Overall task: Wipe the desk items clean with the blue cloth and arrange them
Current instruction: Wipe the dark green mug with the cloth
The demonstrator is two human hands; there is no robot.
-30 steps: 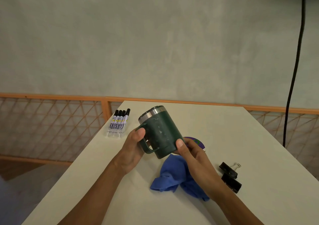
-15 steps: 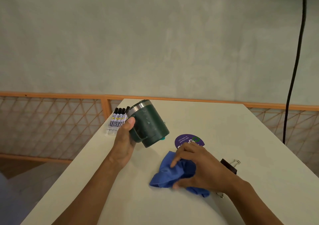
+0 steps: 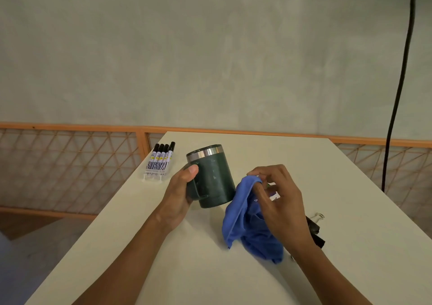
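L hand (image 3: 180,201) grips the green mug (image 3: 211,176) by its handle, thumb pressed on top, the other fingers curled round and mostly hidden behind it. The mug sits near upright, steel rim up, low over the desk (image 3: 257,145); can't tell if its base touches. R hand (image 3: 280,201) pinches a fold of the blue cloth (image 3: 247,230) btwn thumb and fingertips, fingers bent, w/ the rest of the cloth hanging down and pooling on the desk just right of the mug. The top fold looks close enough to brush the mug wall, but contact isn't clear. Judging from this, the step in hand is getting the cloth bunched for wiping the mug, so the job reads as early. Pale smudges show on the mug body, so it prob. needs wiping. The pack of markers (image 3: 161,162) lies at the desk's far-left edge, well apart from both hands. The black binder clips (image 3: 314,232) lie just behind the R wrist, partly hidden. No sign either way that these got cleaned. Left to do, most likely: wipe mug, markers, clips, then line everything up.
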